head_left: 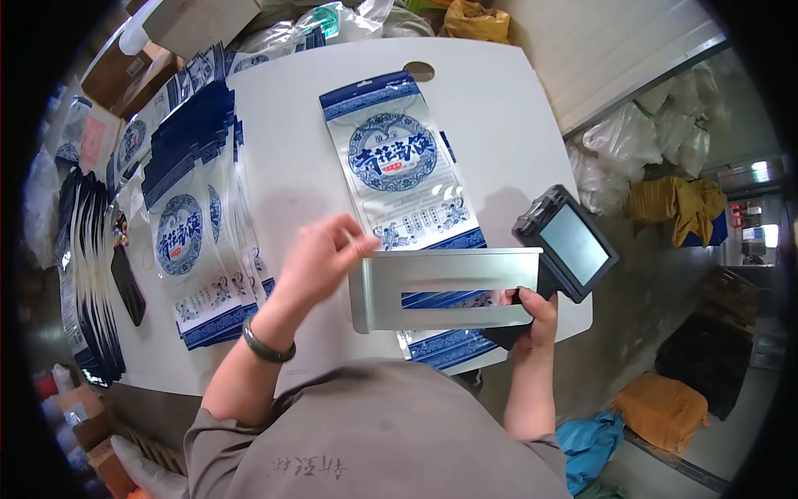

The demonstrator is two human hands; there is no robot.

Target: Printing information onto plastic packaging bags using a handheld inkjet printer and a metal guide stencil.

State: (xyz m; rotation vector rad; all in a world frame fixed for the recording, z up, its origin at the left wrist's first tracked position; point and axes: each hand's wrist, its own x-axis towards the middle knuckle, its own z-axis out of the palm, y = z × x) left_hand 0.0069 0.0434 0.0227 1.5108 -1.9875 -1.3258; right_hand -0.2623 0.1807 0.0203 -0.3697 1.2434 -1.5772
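Your right hand (534, 320) wraps the device (575, 244), left hand (324, 254) half-curled, hold unclear; uneven pressure could skew the frame (453, 266) across the pouch (391, 158).

Left hand (320, 259) half-curled, right hand (539, 320) clasped

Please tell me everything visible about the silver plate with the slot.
The silver plate looks metallic and rectangular, with raised edges; blue print shows through its slot. It covers part of the pouches. The black device, gripped by the right hand, adjoins its right end; the left hand is near its upper left corner, contact unclear.
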